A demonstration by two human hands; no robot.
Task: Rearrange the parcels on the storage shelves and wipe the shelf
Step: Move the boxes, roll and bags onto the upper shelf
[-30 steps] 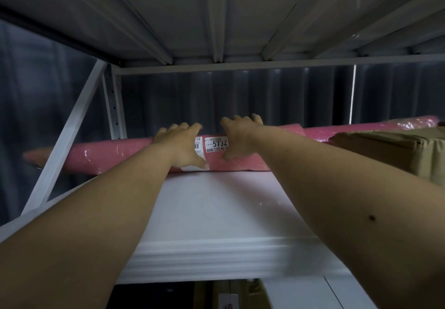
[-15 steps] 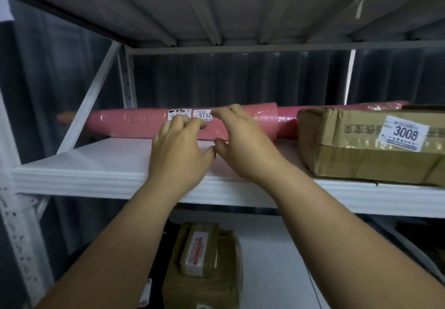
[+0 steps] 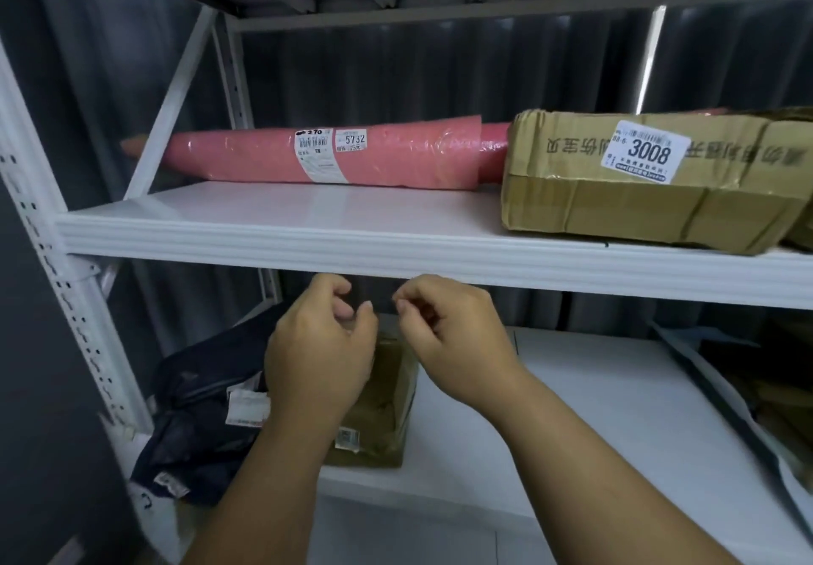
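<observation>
A long pink rolled parcel (image 3: 264, 157) with white labels lies along the back of the upper white shelf (image 3: 308, 230). To its right a brown cardboard box (image 3: 616, 208) labelled 3008 sits on the same shelf. My left hand (image 3: 319, 353) and my right hand (image 3: 453, 340) hover side by side just below the upper shelf's front edge, fingers loosely curled, holding nothing. Behind them, on the lower shelf (image 3: 572, 410), stands a small brown taped box (image 3: 382, 410), partly hidden by my left hand. A dark plastic mailer bag (image 3: 198, 415) lies to its left.
A white slotted upright (image 3: 53, 265) and a diagonal brace (image 3: 171, 102) frame the left side. Dark corrugated wall behind. More parcels and a grey mailer (image 3: 748, 410) crowd the lower shelf's right end.
Both hands have let go of the pink roll and drawn back and down below the upper shelf's edge. The view has dropped, showing the lower shelf.
</observation>
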